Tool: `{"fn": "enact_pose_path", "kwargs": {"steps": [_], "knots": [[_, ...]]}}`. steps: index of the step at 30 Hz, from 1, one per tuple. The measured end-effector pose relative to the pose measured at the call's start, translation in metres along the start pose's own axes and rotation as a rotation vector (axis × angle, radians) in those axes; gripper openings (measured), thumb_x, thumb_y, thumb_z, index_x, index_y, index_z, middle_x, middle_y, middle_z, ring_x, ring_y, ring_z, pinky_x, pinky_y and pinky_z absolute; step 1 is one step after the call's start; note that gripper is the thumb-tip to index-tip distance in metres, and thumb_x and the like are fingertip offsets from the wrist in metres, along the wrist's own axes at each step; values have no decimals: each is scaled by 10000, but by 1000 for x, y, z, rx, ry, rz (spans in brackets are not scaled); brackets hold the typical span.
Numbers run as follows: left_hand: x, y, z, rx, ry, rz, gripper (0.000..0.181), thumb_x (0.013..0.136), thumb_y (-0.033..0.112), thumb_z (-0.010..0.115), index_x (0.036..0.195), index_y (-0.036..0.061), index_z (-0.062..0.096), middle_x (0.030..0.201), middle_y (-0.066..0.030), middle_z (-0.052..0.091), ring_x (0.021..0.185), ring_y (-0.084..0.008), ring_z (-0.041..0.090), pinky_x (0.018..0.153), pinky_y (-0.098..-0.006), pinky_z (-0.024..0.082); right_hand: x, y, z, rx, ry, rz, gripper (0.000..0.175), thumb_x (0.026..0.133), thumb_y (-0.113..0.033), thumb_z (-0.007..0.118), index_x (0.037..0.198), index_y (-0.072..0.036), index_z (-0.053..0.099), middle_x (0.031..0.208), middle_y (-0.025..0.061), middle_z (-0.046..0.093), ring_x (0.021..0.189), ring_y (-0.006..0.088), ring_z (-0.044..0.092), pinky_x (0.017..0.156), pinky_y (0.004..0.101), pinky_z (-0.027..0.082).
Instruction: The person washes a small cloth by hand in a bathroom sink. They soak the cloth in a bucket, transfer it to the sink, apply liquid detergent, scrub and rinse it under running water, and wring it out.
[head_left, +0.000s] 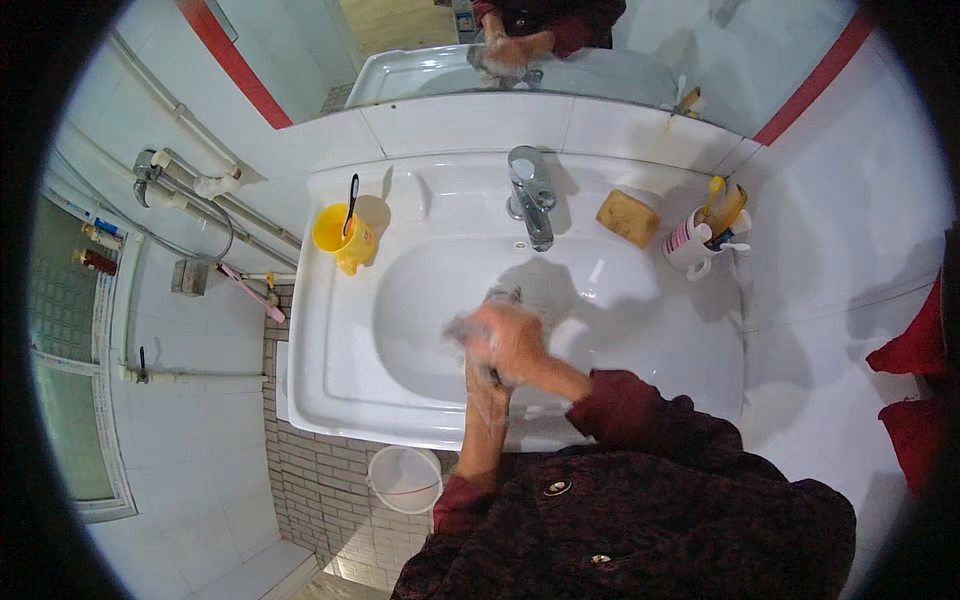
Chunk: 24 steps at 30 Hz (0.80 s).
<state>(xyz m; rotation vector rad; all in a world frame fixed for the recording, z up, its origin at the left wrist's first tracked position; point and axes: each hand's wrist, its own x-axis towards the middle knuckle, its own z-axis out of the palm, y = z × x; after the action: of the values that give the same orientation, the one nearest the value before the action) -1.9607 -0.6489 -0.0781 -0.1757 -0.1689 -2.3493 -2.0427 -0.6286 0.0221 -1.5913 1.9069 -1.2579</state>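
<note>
Both my hands are together over the white ceramic washbasin (420, 330), below the spout of the chrome faucet (534, 199). My right hand (517, 341) lies across my left hand (480, 369) and covers much of it. Motion blurs the fingers of both. Greyish matter (463, 330) shows around the fingers; whether it is lather or a cloth is unclear. My left forearm comes up from the basin's front edge, and the right one reaches in from the right. A mirror (420, 75) behind the basin reflects the hands.
A yellow cup (330, 229) with a toothbrush (351, 202) stands on the left ledge. Right of the faucet lies a yellow-brown block (628, 217), beside a white cup (682, 244) of toothbrushes and tubes. A white bucket (405, 480) sits on the floor; pipes (217, 199) run along the left wall.
</note>
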Motion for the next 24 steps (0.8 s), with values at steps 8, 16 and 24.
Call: {"fn": "enact_pose_path", "kwargs": {"steps": [8, 16, 24], "knots": [[1, 13, 42, 491, 493, 45, 450, 886, 349, 457, 1227, 56, 443, 1206, -112, 497, 1089, -281, 487, 909, -417, 425, -25, 6, -6, 94, 115, 170, 333, 801, -257, 622, 1074, -78, 557, 964, 160, 593, 874, 291, 594, 749, 366, 468], [-11, 9, 36, 1034, 512, 52, 377, 863, 180, 491, 1208, 33, 453, 1217, -153, 486, 1123, -283, 466, 939, -393, 393, 0, 41, -3, -261, -42, 286, 305, 815, -208, 582, 1100, -118, 523, 966, 126, 562, 812, 326, 581, 661, 416, 464], [-6, 25, 65, 452, 787, -153, 467, 847, 356, 535, 1195, 63, 433, 1130, -152, 495, 1068, -287, 489, 807, -477, 488, 27, 18, -39, 100, 46, 215, 364, 812, -130, 570, 1167, -75, 519, 1076, 137, 575, 985, 260, 567, 832, 340, 450]]}}
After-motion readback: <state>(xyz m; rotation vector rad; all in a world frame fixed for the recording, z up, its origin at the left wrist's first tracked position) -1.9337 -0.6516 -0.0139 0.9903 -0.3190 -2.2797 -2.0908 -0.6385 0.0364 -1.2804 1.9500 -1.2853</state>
